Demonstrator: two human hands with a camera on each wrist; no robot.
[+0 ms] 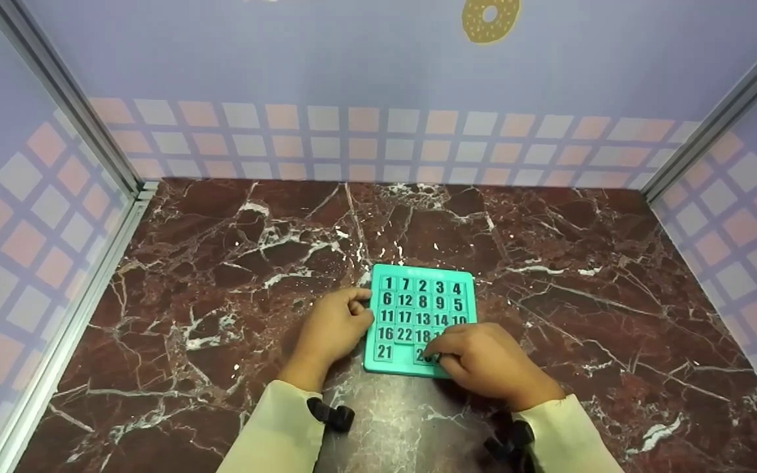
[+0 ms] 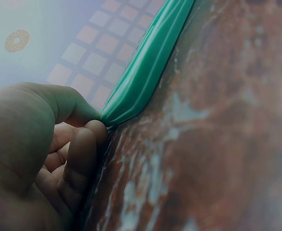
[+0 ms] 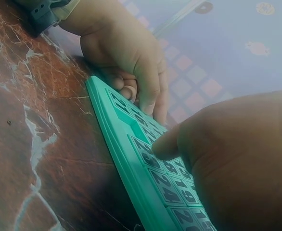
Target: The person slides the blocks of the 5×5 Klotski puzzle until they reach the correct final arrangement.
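A turquoise number slide puzzle [image 1: 414, 310] lies flat in front of me, with black numbers on its tiles. My left hand [image 1: 334, 325] holds its left side. In the left wrist view, thumb and finger pinch the green rim [image 2: 131, 91]. Over the lower right corner is my right hand [image 1: 483, 358], hiding several tiles there. A digit of it touches the tile 23 [image 3: 143, 150] in the bottom row. Between that tile and the tile 21 [image 1: 384, 353] is a vacant slot [image 1: 403, 355].
The puzzle rests on a dark red marbled tabletop [image 1: 253, 309]. Behind it rises a lilac wall [image 1: 352, 66] with pink and white squares and a donut picture [image 1: 490, 20]. Metal-framed panels stand at both sides. Each wrist wears a dark strap [image 1: 331, 414].
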